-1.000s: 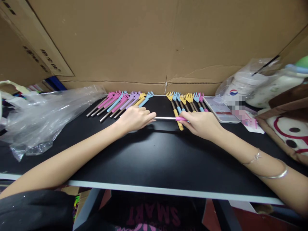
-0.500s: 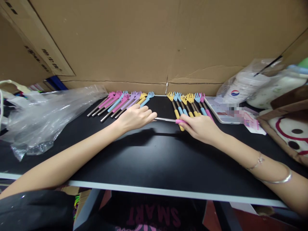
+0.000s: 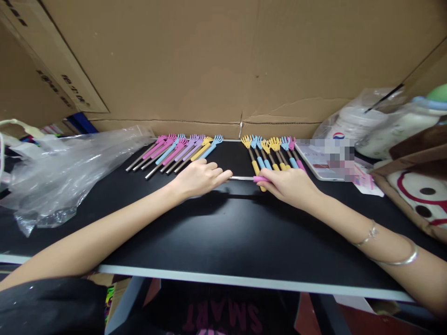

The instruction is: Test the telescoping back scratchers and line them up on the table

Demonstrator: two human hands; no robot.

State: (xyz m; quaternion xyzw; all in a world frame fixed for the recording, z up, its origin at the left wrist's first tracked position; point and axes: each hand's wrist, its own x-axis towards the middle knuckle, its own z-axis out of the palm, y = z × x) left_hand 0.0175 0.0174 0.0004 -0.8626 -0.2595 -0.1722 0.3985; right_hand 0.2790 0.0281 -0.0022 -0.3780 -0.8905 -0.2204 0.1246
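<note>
Both of my hands are closed on one back scratcher (image 3: 241, 178), held level just above the black table. My left hand (image 3: 204, 178) grips its metal rod end, and its claw head cannot be seen. Around the pink sleeve at the other end wraps my right hand (image 3: 292, 187). Behind my left hand lies a slanted row of back scratchers (image 3: 171, 156) with pink, blue, purple and yellow sleeves, heads away from me. A second group of back scratchers (image 3: 267, 156), yellow, blue and pink, lies behind my right hand, which partly covers their handles.
A clear plastic bag (image 3: 70, 172) covers the table's left side. A phone (image 3: 316, 160) and a pink-and-white card (image 3: 366, 179) lie to the right, near a bagged cup (image 3: 356, 123), a bottle (image 3: 405, 130) and a brown plush item (image 3: 412, 186). Cardboard (image 3: 174, 60) walls the back.
My left hand has shifted slightly right and down, closer to my right hand, so less rod shows between them. The rod now looks more level. Both hands keep their hold.
</note>
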